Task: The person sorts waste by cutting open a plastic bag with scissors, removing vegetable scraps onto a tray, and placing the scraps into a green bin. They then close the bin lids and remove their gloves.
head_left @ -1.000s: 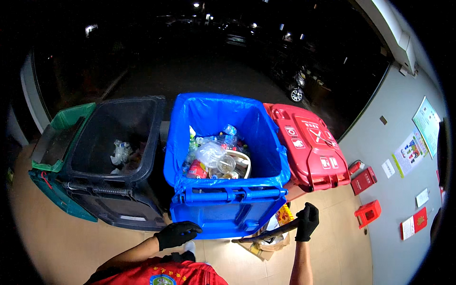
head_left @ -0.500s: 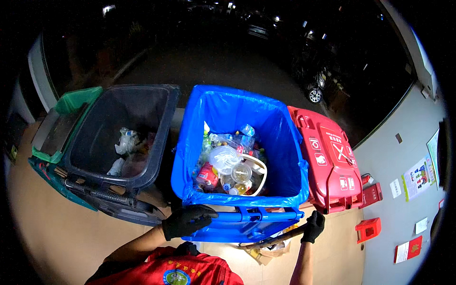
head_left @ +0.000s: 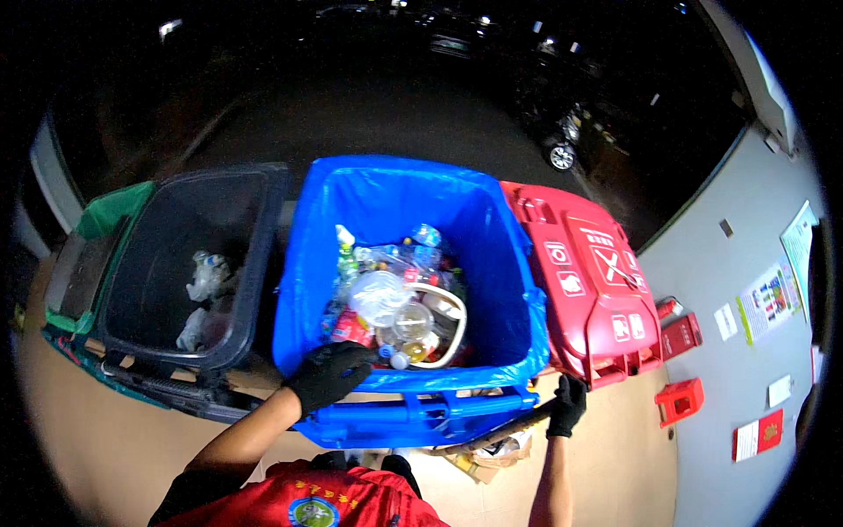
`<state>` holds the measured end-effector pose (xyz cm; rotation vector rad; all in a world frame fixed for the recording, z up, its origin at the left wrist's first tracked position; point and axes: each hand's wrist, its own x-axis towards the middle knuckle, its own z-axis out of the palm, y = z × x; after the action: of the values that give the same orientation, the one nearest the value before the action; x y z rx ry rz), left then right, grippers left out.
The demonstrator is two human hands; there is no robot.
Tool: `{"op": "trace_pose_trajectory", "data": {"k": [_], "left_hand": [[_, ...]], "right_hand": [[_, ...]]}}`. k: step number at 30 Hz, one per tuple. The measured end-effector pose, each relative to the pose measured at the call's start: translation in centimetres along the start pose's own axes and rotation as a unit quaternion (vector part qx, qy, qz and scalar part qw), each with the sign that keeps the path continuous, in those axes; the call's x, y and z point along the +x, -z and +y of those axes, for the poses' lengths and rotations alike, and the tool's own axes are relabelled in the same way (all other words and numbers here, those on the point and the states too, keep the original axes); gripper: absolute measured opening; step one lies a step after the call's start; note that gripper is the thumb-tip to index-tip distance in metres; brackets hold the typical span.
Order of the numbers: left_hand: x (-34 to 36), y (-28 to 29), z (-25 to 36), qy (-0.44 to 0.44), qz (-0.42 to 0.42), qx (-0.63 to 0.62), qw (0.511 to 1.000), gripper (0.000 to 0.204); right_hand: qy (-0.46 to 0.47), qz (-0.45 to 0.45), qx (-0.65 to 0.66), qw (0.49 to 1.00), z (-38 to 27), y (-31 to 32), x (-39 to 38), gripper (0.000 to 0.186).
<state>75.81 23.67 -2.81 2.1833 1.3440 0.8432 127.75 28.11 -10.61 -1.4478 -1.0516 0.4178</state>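
Note:
A blue wheeled bin (head_left: 505, 263) lined with a blue bag stands open right in front of me, holding several plastic bottles (head_left: 386, 294) and containers. My left hand (head_left: 329, 373), in a black glove, rests on the bin's near rim with its fingers reaching inside toward the bottles; whether it grips anything is unclear. My right hand (head_left: 568, 406), also black-gloved, is closed on a long brown stick (head_left: 492, 435) that runs down and left beside the bin's right corner.
A dark bin (head_left: 255, 263) with a few scraps stands open to the left, a green bin (head_left: 105, 220) beyond it. A red bin (head_left: 588, 281) with a closed lid sits to the right. Red boxes (head_left: 680, 400) lie by the grey wall. Crumpled wrappers (head_left: 492, 457) lie on the floor below.
I have come closer to the blue bin. My left hand rose from below the bin's front to its near rim and over the edge. My right hand keeps hold of the stick.

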Motion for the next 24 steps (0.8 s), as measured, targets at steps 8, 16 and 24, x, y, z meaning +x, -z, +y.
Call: {"op": "trace_pose_trajectory", "data": {"k": [8, 16, 24], "left_hand": [[0.9, -0.8, 1.4, 0.017, 0.049, -0.010, 0.999, 0.020], [0.8, -1.9, 1.8, 0.035, 0.024, 0.039, 0.998, 0.021], [2.2, -2.4, -0.1, 0.059, -0.035, 0.087, 0.994, 0.024]], "right_hand": [[0.052, -0.012, -0.027, 0.998, -4.1, 0.6, 3.4, 0.013], [0.056, -0.064, -0.122, 0.989, -4.1, -0.9, 4.3, 0.023], [0.274, -0.120, -0.245, 0.922, -6.7, -2.9, 4.4, 0.058]]}}
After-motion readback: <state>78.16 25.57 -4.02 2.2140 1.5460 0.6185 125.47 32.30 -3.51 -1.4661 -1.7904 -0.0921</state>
